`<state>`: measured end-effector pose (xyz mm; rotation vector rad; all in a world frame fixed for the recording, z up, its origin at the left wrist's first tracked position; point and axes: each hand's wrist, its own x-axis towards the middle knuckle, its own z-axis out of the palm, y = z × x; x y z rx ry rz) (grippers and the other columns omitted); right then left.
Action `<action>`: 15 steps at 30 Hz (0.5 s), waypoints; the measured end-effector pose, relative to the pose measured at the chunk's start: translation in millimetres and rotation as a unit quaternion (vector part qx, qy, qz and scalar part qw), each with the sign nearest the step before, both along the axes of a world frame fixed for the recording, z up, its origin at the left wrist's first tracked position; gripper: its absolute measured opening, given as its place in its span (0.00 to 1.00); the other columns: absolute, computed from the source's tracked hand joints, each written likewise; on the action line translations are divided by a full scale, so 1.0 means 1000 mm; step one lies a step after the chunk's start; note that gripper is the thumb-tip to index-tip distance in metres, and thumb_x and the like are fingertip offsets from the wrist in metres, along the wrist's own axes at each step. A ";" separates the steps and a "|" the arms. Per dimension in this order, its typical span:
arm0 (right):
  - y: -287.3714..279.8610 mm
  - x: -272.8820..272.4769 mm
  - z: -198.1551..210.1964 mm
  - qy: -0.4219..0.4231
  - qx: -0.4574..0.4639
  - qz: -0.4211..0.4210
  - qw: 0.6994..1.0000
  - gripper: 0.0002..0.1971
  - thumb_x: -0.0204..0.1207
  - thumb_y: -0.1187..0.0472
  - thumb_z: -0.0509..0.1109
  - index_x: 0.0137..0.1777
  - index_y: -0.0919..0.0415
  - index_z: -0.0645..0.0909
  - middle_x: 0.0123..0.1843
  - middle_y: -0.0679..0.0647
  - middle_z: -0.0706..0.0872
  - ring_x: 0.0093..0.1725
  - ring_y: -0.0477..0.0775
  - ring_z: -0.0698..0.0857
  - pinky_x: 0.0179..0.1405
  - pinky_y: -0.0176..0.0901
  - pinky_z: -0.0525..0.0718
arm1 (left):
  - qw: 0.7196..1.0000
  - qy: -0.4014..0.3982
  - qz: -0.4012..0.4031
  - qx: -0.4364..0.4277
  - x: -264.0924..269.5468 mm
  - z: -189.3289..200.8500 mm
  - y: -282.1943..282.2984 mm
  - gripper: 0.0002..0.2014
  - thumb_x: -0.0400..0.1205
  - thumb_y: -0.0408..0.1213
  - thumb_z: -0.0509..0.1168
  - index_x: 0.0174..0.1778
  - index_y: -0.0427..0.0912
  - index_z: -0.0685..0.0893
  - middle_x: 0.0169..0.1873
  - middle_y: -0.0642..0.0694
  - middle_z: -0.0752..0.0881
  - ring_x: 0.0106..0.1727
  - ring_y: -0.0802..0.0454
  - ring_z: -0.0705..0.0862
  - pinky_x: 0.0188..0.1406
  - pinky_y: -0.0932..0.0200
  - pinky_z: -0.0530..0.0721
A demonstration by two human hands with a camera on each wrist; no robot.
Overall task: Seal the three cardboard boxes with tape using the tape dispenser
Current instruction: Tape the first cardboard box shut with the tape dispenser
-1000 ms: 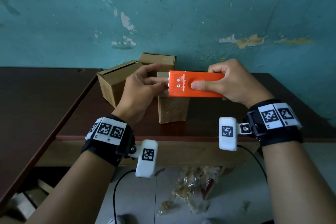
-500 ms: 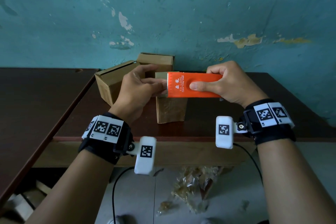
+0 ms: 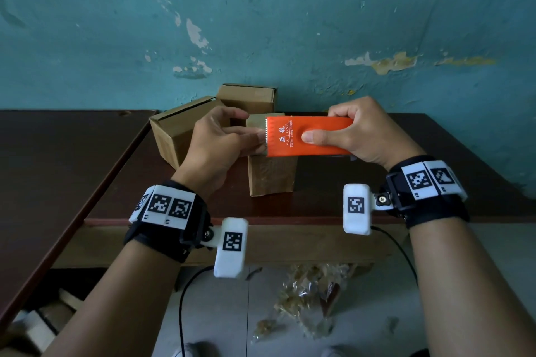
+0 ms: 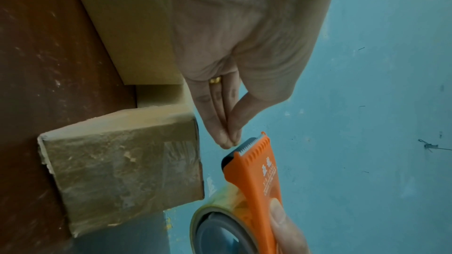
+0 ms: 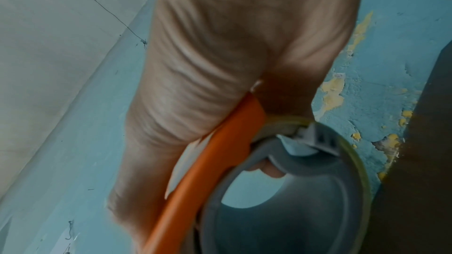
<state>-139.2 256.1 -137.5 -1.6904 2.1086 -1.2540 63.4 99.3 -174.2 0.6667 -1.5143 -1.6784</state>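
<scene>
The orange tape dispenser (image 3: 309,136) is gripped by the right hand (image 3: 368,133) just above the nearest cardboard box (image 3: 271,177), two more boxes (image 3: 185,127) behind it. The left hand (image 3: 216,145) fingertips (image 4: 228,140) are pinched together at the toothed blade, seemingly on the tape end, which cannot be made out. A lost end could snap back onto the roll (image 4: 220,206); skin could catch on the teeth.

Both forearms reach forward. The right hand (image 3: 368,132), at 3 o'clock, curls around the orange plastic tape dispenser (image 3: 307,136); the left hand (image 3: 216,143), at 9 o'clock, pinches its fingers (image 4: 226,138) together at the dispenser's toothed edge.
</scene>
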 end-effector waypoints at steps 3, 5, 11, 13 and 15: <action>-0.001 0.001 -0.001 -0.002 0.004 -0.003 1.000 0.29 0.66 0.38 0.86 0.38 0.68 0.85 0.28 0.57 0.83 0.26 0.50 0.82 0.22 0.39 0.78 | 1.000 0.001 -0.004 0.004 0.001 0.001 0.002 0.22 0.79 0.21 0.77 0.67 0.34 0.79 0.48 0.28 0.94 0.46 0.38 0.95 0.47 0.50 0.96; 0.000 -0.001 -0.001 -0.002 0.005 -0.007 1.000 0.30 0.66 0.38 0.86 0.39 0.68 0.85 0.29 0.57 0.84 0.27 0.51 0.83 0.23 0.39 0.79 | 1.000 0.009 0.000 0.013 0.003 0.002 0.001 0.23 0.78 0.20 0.78 0.67 0.33 0.79 0.46 0.30 0.94 0.46 0.37 0.95 0.46 0.51 0.95; 0.006 -0.005 0.002 -0.011 0.008 -0.019 1.000 0.30 0.64 0.36 0.86 0.38 0.67 0.85 0.29 0.59 0.83 0.27 0.57 0.83 0.23 0.48 0.82 | 1.000 0.019 -0.013 0.017 0.013 0.004 -0.004 0.27 0.76 0.20 0.79 0.69 0.34 0.78 0.43 0.34 0.95 0.52 0.35 0.95 0.53 0.46 0.95; 0.006 -0.004 0.002 -0.016 0.009 -0.022 1.000 0.30 0.63 0.36 0.85 0.38 0.67 0.85 0.28 0.54 0.82 0.27 0.53 0.83 0.22 0.49 0.83 | 1.000 0.021 -0.011 0.019 0.013 0.006 -0.004 0.27 0.76 0.20 0.79 0.69 0.34 0.78 0.43 0.35 0.95 0.52 0.36 0.95 0.53 0.46 0.95; 0.006 -0.004 0.002 -0.017 0.010 -0.026 0.999 0.31 0.62 0.35 0.85 0.38 0.67 0.85 0.28 0.55 0.82 0.27 0.54 0.83 0.22 0.50 0.83 | 1.000 0.021 -0.009 0.018 0.013 0.007 -0.003 0.26 0.76 0.20 0.79 0.67 0.34 0.78 0.42 0.35 0.95 0.51 0.37 0.95 0.54 0.46 0.95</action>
